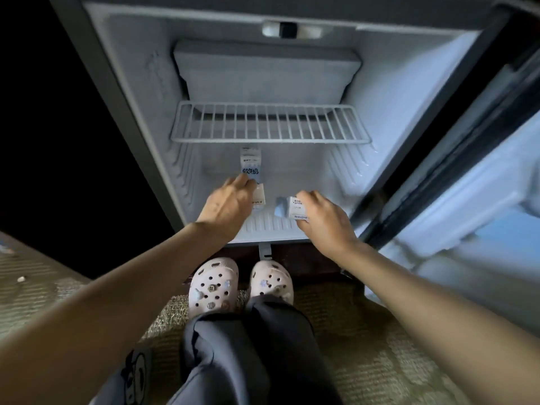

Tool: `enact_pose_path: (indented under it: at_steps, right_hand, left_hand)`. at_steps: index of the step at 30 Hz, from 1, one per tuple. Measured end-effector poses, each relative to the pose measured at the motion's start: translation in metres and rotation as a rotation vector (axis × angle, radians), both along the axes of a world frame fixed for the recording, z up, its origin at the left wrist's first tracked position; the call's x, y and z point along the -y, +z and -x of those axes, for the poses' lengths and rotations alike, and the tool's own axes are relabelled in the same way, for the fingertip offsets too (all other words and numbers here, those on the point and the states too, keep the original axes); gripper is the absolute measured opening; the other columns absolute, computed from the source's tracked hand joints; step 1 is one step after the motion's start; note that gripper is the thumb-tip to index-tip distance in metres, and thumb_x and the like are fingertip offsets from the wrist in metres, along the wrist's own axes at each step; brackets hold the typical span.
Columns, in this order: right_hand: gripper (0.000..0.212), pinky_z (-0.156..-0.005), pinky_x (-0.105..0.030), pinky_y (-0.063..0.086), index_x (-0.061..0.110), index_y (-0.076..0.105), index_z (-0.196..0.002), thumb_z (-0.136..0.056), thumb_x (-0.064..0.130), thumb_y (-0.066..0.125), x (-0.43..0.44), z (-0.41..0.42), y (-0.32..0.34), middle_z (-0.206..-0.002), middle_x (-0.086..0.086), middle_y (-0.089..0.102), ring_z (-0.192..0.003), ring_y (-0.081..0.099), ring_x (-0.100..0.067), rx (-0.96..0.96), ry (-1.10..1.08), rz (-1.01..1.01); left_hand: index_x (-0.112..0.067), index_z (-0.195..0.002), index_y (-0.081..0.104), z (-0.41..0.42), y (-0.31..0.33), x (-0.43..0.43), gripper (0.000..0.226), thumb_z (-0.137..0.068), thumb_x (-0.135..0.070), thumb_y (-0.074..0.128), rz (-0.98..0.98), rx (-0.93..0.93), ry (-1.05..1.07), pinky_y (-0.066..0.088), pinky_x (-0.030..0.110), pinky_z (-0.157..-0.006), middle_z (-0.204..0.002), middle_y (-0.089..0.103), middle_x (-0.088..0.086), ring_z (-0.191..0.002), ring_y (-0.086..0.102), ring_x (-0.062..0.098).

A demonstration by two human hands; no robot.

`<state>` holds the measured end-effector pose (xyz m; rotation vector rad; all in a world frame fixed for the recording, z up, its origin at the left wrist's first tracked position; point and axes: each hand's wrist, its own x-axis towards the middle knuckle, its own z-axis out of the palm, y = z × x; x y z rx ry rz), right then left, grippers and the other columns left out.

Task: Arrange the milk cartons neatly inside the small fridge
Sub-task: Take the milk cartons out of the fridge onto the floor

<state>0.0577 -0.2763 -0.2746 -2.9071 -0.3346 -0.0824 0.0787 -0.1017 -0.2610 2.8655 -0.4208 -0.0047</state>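
The small fridge [391, 92] stands open in front of me. On its floor a white and blue milk carton [250, 165] stands upright, left of centre. My left hand [229, 204] grips a second carton [259, 197] just in front of it. My right hand [324, 220] holds a third carton [290, 210], tilted, near the front edge of the fridge floor. Both held cartons are partly hidden by my fingers.
A white wire shelf [270, 122] spans the fridge above the cartons, with a freezer box [266, 71] higher up. The open door [467, 182] swings out on the right. My feet in pale clogs [241, 282] stand on carpet below the fridge.
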Motion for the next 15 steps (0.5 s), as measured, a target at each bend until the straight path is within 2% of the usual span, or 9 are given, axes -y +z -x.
enact_pose_path:
  at_steps: [3, 6, 10, 15]
  right_hand:
    - [0.033, -0.074, -0.034, 0.045, 0.007, 0.048, -0.118, -0.087, 0.015, 0.057, 0.012, 0.043, 0.033, -0.115, -0.012, 0.056, -0.102, 0.058, -0.032, 0.048, -0.036, -0.051]
    - [0.033, -0.073, -0.035, 0.046, 0.005, 0.052, -0.115, -0.084, 0.013, 0.061, 0.025, 0.091, 0.064, -0.111, -0.015, 0.059, -0.100, 0.059, -0.034, 0.112, -0.079, -0.113]
    - [0.034, -0.068, -0.030, 0.041, 0.004, 0.055, -0.113, -0.082, 0.011, 0.064, 0.050, 0.156, 0.095, -0.109, -0.016, 0.061, -0.096, 0.061, -0.035, 0.182, -0.144, -0.158]
    - [0.032, -0.069, -0.036, 0.044, 0.001, 0.057, -0.108, -0.079, 0.009, 0.066, 0.091, 0.237, 0.118, -0.103, -0.018, 0.063, -0.092, 0.061, -0.037, 0.211, -0.293, -0.164]
  left_hand:
    - [-0.004, -0.122, 0.051, 0.037, 0.037, 0.013, 0.031, -0.092, -0.010, 0.053, 0.041, -0.002, -0.012, 0.045, 0.042, -0.092, -0.127, 0.048, 0.009, -0.116, 0.048, 0.028]
    - [-0.002, -0.113, 0.055, 0.078, 0.068, 0.032, 0.025, -0.090, -0.011, 0.057, 0.090, -0.013, -0.070, 0.047, 0.041, -0.089, -0.119, 0.051, 0.011, -0.108, 0.054, 0.033]
    - [-0.004, -0.114, 0.058, 0.133, 0.108, 0.059, 0.029, -0.090, -0.019, 0.058, 0.123, -0.024, -0.156, 0.046, 0.042, -0.093, -0.119, 0.051, 0.010, -0.107, 0.055, 0.032]
    - [0.000, -0.098, 0.057, 0.188, 0.148, 0.103, 0.013, -0.088, -0.008, 0.056, 0.073, 0.079, -0.336, 0.048, 0.040, -0.078, -0.108, 0.052, 0.013, -0.098, 0.055, 0.034]
